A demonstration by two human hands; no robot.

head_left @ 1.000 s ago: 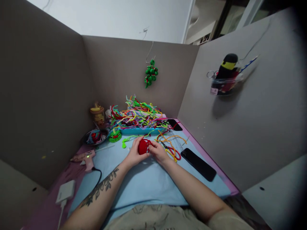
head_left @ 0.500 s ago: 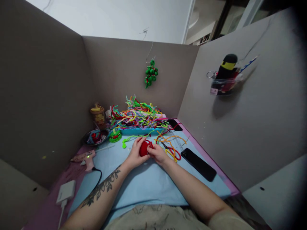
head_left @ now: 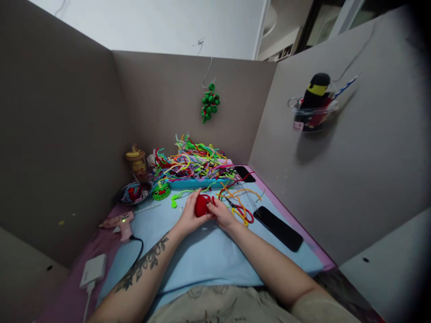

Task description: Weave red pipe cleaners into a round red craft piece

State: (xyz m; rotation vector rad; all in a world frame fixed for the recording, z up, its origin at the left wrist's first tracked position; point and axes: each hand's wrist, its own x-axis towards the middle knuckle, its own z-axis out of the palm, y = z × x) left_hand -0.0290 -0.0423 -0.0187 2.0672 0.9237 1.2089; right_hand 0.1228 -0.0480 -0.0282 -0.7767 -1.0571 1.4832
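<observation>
A red, rounded, ball-like piece point(head_left: 202, 205) is held low over the light blue mat. My left hand point(head_left: 190, 217) wraps round its left side, thumb along the bottom. At its right edge, the fingers of my right hand point(head_left: 222, 216) pinch a red strand point(head_left: 213, 201) against it; the fingertips are partly hidden. Just right of that hand lie scissors point(head_left: 247, 215) with red handles, beside loose orange fuzzy stems point(head_left: 240, 196). A bright green piece point(head_left: 174, 202) with a stem lies beyond my left hand.
A blue tray point(head_left: 198, 184) heaped with coloured stems stands at the back. To the left are a bowl point(head_left: 117, 196), a green decorated piece point(head_left: 160, 192), a pink glue gun point(head_left: 125, 226) with its cable, and a white adapter point(head_left: 93, 270). A black phone point(head_left: 279, 229) lies at right. Grey partitions enclose the table.
My left fingers have opened a little around the red piece, showing more of it. Both hands stay in nearly the same place. The whole view has shifted slightly.
</observation>
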